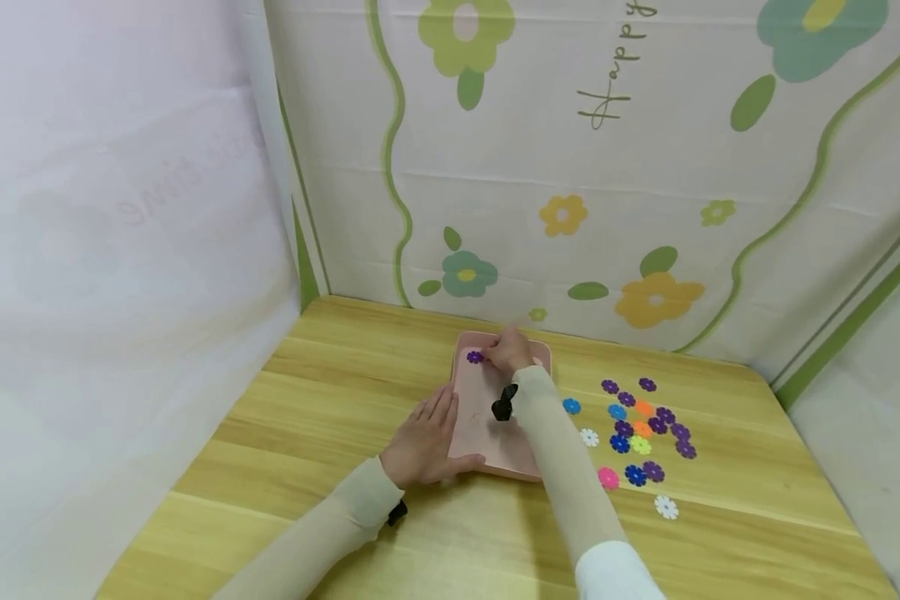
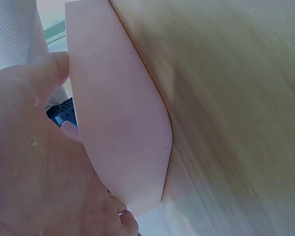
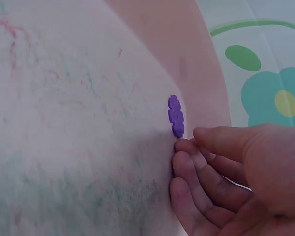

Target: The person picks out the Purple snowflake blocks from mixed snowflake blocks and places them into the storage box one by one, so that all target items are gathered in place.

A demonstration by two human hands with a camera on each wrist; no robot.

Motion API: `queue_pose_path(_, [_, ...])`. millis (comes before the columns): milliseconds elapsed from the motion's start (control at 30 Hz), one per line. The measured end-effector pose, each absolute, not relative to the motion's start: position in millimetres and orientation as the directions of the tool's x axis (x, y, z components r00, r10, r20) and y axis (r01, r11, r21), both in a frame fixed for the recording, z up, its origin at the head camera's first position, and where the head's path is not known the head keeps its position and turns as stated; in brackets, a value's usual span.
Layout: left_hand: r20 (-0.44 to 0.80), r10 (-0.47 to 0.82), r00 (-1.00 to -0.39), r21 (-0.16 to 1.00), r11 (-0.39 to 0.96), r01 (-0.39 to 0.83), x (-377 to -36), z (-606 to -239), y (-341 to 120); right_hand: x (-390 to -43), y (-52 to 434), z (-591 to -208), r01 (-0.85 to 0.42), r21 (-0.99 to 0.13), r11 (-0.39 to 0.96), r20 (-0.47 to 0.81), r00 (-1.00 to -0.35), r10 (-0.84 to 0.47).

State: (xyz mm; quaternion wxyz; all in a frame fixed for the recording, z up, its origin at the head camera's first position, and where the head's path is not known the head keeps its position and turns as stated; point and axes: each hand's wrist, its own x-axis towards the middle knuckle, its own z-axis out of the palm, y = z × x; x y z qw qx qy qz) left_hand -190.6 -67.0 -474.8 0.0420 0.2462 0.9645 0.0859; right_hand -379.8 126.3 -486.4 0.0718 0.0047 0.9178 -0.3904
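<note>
A shallow pink tray (image 1: 466,450) sits on the table, its pale floor marked with faint coloured smudges. Along its left side and near corner lies my left hand (image 1: 425,439), fingers extended and thumb spread along the near edge. In the left wrist view that hand (image 2: 34,157) stays against the tray's outer wall (image 2: 118,108). My right hand (image 1: 508,353) reaches into the far end of the tray. A purple flower-shaped disc (image 3: 176,117) lies there by the wall, the bent fingertips right at its edge. Whether the right fingers pinch anything I cannot tell.
Right of the tray, several notched flower discs lie scattered, among them purple (image 1: 665,415), orange (image 1: 642,429), yellow-green (image 1: 641,444), pink (image 1: 608,478), blue (image 1: 572,406) and white (image 1: 666,507). A flower-printed cloth (image 1: 525,167) hangs behind the wooden table (image 1: 330,383).
</note>
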Motion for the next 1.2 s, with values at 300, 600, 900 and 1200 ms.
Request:
queue_pose_path(300, [-0.045, 0.482, -0.875, 0.193, 0.864, 0.466, -194.8, -476.4, -67.4, -357.2, 161.0, -441.5, -0.074, -0.617, 0.783, -0.121, -0.975, -0.188])
queue_pose_path(600, [-0.033, 0.478, -0.878, 0.204, 0.863, 0.462, -195.5, -481.6, -66.8, -323.4, 231.8, -403.5, -0.279, -0.48, 0.832, -0.065, -0.934, -0.351])
queue_pose_path(900, [-0.044, 0.482, -0.875, 0.211, 0.861, 0.463, -191.6, -477.4, -65.3, -286.4, 309.4, -399.7, -0.311, -0.444, 0.84, -0.163, -0.894, -0.417])
queue_pose_path(1200, [-0.023, 0.487, -0.873, 0.214, 0.856, 0.471, -194.9, -487.9, -66.0, -266.1, 356.0, -422.7, -0.319, -0.395, 0.861, -0.218, -0.878, -0.425])
